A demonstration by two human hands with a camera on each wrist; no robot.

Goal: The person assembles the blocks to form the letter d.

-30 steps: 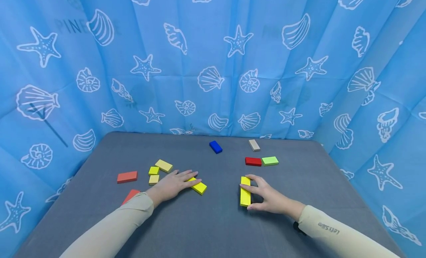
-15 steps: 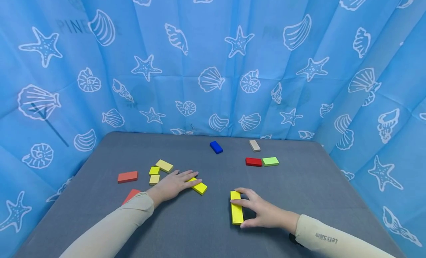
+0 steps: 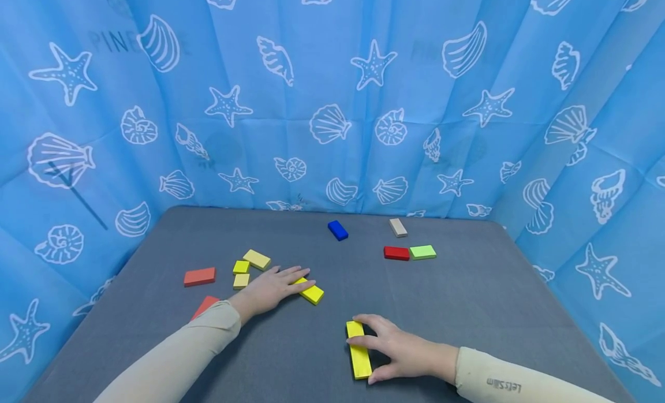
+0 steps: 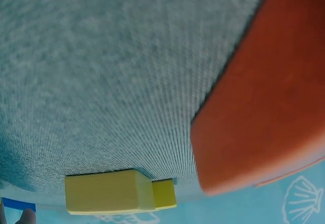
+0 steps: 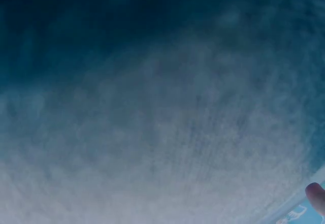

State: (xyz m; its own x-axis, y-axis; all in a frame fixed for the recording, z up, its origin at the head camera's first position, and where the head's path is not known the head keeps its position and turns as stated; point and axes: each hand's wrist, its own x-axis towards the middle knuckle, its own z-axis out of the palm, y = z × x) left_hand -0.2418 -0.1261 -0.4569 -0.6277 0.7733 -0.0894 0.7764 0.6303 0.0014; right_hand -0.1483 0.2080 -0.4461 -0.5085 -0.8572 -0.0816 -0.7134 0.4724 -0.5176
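Note:
In the head view my right hand (image 3: 402, 348) grips a long yellow block (image 3: 359, 357) by its two ends, thumb at the near end and fingers at the far one. The block lies low over the grey cloth near the front. My left hand (image 3: 270, 290) lies palm down with fingers extended, its fingertips resting on another yellow block (image 3: 312, 294). That block's far end is covered by the fingers. Just beyond the left hand are a pale yellow block (image 3: 257, 259), a small yellow block (image 3: 241, 267) and a small pale block (image 3: 241, 281). The right wrist view shows mostly blurred cloth and one fingertip (image 5: 316, 193).
An orange-red block (image 3: 200, 276) lies at the left, and a second orange-red block (image 3: 205, 306) is partly hidden by the left sleeve. Toward the back are a blue block (image 3: 337, 230), a beige block (image 3: 398, 227), a red block (image 3: 396, 253) and a light green block (image 3: 423, 252). A blue curtain (image 3: 332, 160) surrounds the table.
My right hand has drawn its yellow block nearer and somewhat to the left across the table. The left hand and the other blocks have stayed in place.

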